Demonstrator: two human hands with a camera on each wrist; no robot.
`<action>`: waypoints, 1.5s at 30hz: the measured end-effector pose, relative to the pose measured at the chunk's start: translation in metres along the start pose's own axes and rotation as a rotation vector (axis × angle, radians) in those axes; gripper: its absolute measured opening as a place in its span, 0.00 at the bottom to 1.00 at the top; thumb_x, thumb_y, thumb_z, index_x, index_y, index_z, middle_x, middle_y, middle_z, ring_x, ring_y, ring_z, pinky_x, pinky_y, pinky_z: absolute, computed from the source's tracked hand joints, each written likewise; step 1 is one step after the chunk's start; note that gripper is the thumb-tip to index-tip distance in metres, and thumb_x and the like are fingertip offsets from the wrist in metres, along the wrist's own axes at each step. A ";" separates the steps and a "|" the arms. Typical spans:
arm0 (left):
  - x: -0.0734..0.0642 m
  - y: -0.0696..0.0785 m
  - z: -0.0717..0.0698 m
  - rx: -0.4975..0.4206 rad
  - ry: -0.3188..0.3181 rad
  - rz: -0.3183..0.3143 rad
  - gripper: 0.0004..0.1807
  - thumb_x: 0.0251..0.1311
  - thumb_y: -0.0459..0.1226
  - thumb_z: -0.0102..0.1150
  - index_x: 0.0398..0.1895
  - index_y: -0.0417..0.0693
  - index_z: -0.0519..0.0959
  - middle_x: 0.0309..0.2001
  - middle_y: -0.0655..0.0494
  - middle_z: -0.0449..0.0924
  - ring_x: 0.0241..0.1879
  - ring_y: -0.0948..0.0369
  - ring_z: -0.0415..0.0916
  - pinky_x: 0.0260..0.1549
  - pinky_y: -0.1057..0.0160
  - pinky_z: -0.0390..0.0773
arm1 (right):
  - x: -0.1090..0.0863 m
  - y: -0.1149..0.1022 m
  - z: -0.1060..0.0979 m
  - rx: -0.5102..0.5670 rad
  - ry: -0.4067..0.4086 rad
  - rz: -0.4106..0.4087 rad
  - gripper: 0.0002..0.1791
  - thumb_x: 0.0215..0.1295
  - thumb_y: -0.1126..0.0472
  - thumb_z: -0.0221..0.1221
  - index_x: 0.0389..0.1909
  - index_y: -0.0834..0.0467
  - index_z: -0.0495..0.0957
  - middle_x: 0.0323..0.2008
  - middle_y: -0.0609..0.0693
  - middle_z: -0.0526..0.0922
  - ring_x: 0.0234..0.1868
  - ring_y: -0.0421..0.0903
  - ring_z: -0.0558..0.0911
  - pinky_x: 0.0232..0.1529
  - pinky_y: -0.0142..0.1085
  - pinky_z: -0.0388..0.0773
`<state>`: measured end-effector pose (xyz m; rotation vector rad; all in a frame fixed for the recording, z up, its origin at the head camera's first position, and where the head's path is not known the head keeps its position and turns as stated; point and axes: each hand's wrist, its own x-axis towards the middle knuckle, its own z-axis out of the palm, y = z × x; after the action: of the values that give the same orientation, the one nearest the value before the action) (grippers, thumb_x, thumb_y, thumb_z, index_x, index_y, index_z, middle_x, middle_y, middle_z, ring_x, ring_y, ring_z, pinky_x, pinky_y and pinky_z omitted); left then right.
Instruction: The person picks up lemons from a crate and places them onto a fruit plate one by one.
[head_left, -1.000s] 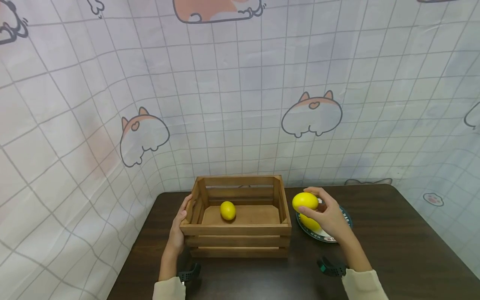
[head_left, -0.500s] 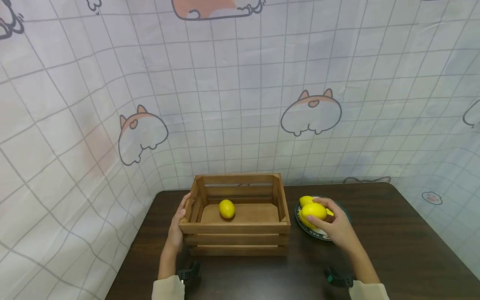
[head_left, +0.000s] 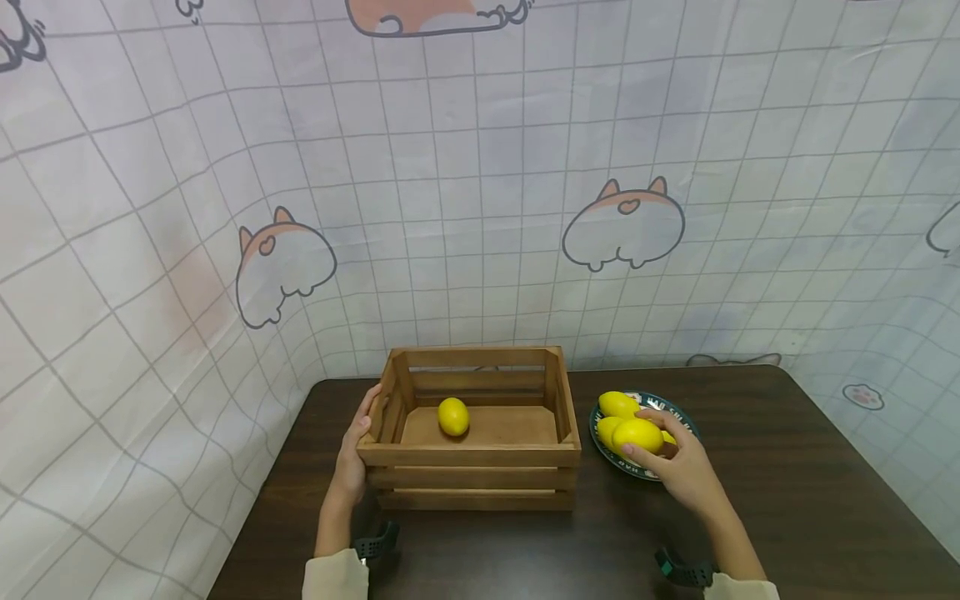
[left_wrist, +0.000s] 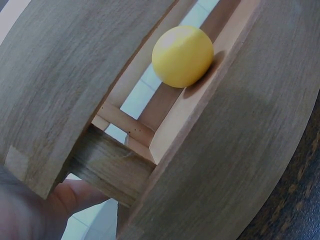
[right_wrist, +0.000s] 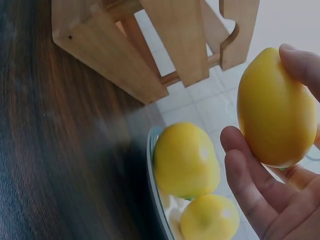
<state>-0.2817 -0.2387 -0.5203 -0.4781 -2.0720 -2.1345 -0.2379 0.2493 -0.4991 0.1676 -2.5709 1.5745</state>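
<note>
My right hand (head_left: 686, 467) holds a lemon (head_left: 637, 436) between thumb and fingers, close over a round plate (head_left: 684, 414) with a dark green, lettered rim. In the right wrist view, the held lemon (right_wrist: 275, 110) stands apart from the lemons (right_wrist: 186, 159) on the plate. More lemons (head_left: 618, 404) lie on the plate in the head view, partly hidden by the hand. A slatted wooden crate (head_left: 472, 479) stands left of the plate, with one lemon (head_left: 453, 417) on its floor. My left hand (head_left: 352, 458) rests along the crate's left end, fingers outside it.
The dark wooden table (head_left: 765, 467) carries the crate and plate. A white grid-patterned cloth (head_left: 465, 208) with cartoon animals hangs close behind the table and along its sides. Dark bands (head_left: 686, 571) are on both wrists.
My right hand has lowered the lemon toward the plate and shifted slightly right, uncovering the lemon at the plate's back left. The left hand and crate keep their places.
</note>
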 end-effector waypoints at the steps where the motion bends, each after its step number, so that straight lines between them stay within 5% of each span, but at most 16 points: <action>1: 0.000 0.000 0.000 -0.001 0.000 -0.002 0.31 0.78 0.44 0.24 0.83 0.58 0.50 0.84 0.52 0.40 0.80 0.42 0.40 0.72 0.28 0.39 | 0.000 0.001 0.000 -0.002 0.001 0.002 0.32 0.68 0.52 0.66 0.69 0.56 0.69 0.62 0.60 0.73 0.42 0.49 0.77 0.36 0.38 0.83; 12: 0.001 0.000 -0.001 0.001 -0.003 -0.005 0.31 0.78 0.45 0.24 0.83 0.59 0.50 0.84 0.53 0.40 0.80 0.43 0.40 0.72 0.28 0.40 | 0.000 0.011 -0.006 0.000 -0.019 0.036 0.33 0.67 0.51 0.67 0.69 0.54 0.68 0.63 0.60 0.72 0.42 0.49 0.79 0.37 0.40 0.85; 19: 0.000 0.001 0.000 0.007 0.008 -0.009 0.31 0.78 0.45 0.24 0.83 0.58 0.50 0.84 0.53 0.40 0.80 0.43 0.39 0.72 0.28 0.39 | 0.000 0.020 -0.006 -0.111 -0.009 0.029 0.32 0.67 0.47 0.67 0.68 0.52 0.69 0.64 0.59 0.74 0.47 0.50 0.76 0.39 0.33 0.80; 45: -0.001 0.000 -0.002 -0.002 -0.017 0.000 0.31 0.79 0.46 0.26 0.83 0.59 0.50 0.84 0.51 0.42 0.80 0.42 0.43 0.72 0.31 0.44 | 0.003 0.036 0.002 -0.331 0.020 -0.015 0.36 0.60 0.39 0.70 0.63 0.55 0.74 0.64 0.62 0.77 0.49 0.54 0.77 0.44 0.41 0.74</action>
<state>-0.2807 -0.2404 -0.5205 -0.4990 -2.0785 -2.1404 -0.2465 0.2638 -0.5313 0.1371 -2.7580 1.1161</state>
